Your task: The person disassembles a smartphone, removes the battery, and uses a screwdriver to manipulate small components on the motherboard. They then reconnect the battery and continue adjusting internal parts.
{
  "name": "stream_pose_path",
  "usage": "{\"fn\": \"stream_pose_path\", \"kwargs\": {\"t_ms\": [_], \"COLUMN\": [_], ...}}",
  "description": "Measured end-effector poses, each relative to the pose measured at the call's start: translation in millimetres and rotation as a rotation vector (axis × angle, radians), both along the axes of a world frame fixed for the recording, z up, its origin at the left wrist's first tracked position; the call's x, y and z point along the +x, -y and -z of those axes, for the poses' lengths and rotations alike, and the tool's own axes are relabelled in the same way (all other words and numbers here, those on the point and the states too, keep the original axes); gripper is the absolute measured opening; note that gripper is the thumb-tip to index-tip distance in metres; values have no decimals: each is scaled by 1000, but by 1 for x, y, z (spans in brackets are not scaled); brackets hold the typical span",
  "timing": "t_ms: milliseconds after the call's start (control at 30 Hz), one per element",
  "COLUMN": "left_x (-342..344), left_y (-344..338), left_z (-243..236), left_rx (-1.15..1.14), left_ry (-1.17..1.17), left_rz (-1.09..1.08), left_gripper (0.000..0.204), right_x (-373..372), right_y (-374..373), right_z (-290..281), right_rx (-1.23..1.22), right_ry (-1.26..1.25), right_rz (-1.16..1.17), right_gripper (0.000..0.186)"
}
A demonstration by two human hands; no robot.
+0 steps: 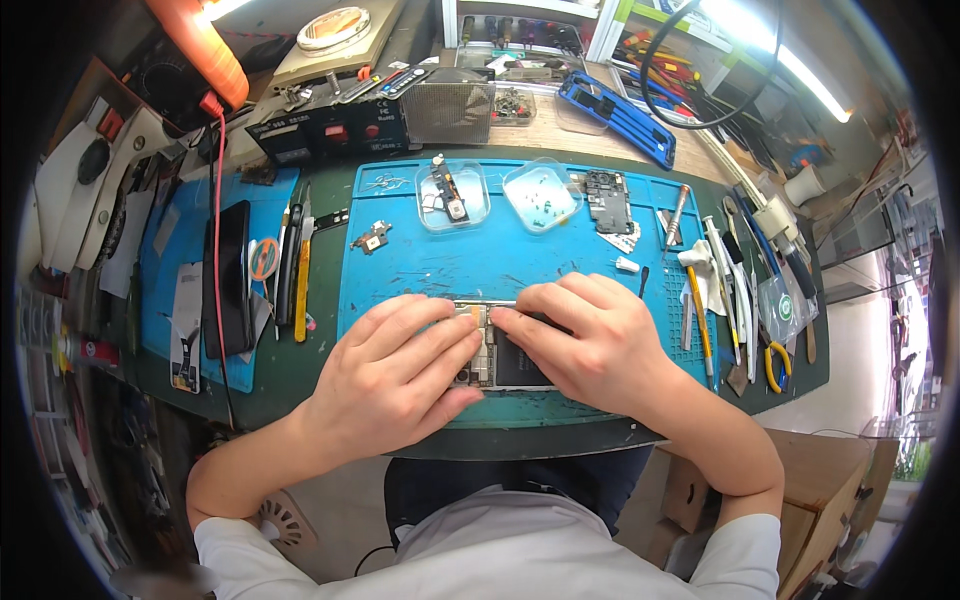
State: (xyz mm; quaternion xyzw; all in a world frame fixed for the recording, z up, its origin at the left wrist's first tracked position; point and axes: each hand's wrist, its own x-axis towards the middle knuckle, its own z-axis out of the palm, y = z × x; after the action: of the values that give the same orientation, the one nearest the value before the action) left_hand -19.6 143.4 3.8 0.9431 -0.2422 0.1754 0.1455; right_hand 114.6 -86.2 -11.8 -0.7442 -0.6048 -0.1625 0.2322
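Note:
An opened smartphone (486, 388) lies on the blue work mat (400, 265), its circuit board (489, 350) and black battery (520, 368) exposed. Over its left end reaches my left hand (395, 372), fingers long and close together at the board, thumb by the near edge. My right hand (592, 340) arches across the right part with bent fingers, its fingertips touching the board near the far edge. Both hands grip the phone between them. Much of the phone is hidden under my hands, as is anything small beneath my fingertips.
Beyond the phone stand two clear plastic trays (452, 195) (541, 195) with small parts. A dark phone frame part (609, 200) lies right of them. Tweezers, screwdrivers and yellow-handled pliers (777, 366) line the right side. At left lie a black phone (229, 280) and a yellow-handled tool (302, 292).

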Motion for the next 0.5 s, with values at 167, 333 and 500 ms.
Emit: {"fn": "stream_pose_path", "kwargs": {"t_ms": [167,333,500], "left_x": [4,3,3], "left_y": [-2,-2,0], "left_z": [10,14,16], "left_rx": [-42,-37,-36], "left_ry": [23,35,27], "left_rz": [9,6,-8], "left_gripper": [46,47,49], "right_x": [-5,-7,-7], "right_y": [0,2,0], "right_z": [-5,-8,-8], "right_rx": [-30,-102,-113], "right_ry": [30,72,85], "right_rz": [-16,-3,-4], "right_gripper": [29,31,31]}}
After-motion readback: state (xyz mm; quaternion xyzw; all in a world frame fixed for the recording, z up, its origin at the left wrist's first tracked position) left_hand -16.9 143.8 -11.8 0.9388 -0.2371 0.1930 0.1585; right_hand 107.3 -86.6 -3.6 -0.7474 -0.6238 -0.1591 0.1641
